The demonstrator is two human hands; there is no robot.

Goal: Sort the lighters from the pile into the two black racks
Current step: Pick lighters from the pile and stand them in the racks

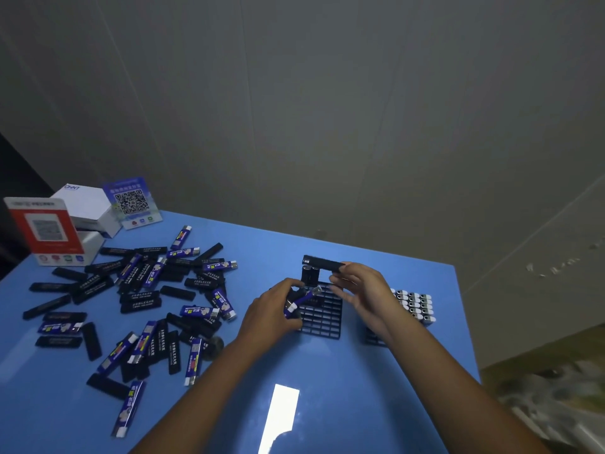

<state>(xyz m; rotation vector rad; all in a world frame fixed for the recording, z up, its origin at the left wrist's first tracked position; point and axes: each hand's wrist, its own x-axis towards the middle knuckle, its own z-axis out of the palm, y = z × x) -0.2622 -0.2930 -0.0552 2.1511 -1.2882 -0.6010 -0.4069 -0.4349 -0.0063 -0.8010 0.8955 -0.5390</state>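
A pile of black and blue lighters (137, 299) is spread over the left half of the blue table (343, 371). One black rack (322, 317) lies in the middle, with a few black lighters (309, 273) standing at its far edge. My left hand (278, 314) grips a blue lighter (302, 301) at the rack's left side. Above the rack's far end, my right hand (358, 286) pinches a black lighter (322, 263) held sideways. The second rack (411, 306), right of my right hand, holds several upright lighters with light tops; my forearm hides its near part.
White boxes (86, 209) and two QR-code stands, one red (45, 231) and one blue (132, 203), sit at the table's far left corner. The table's right edge runs close to the second rack. A grey wall rises behind.
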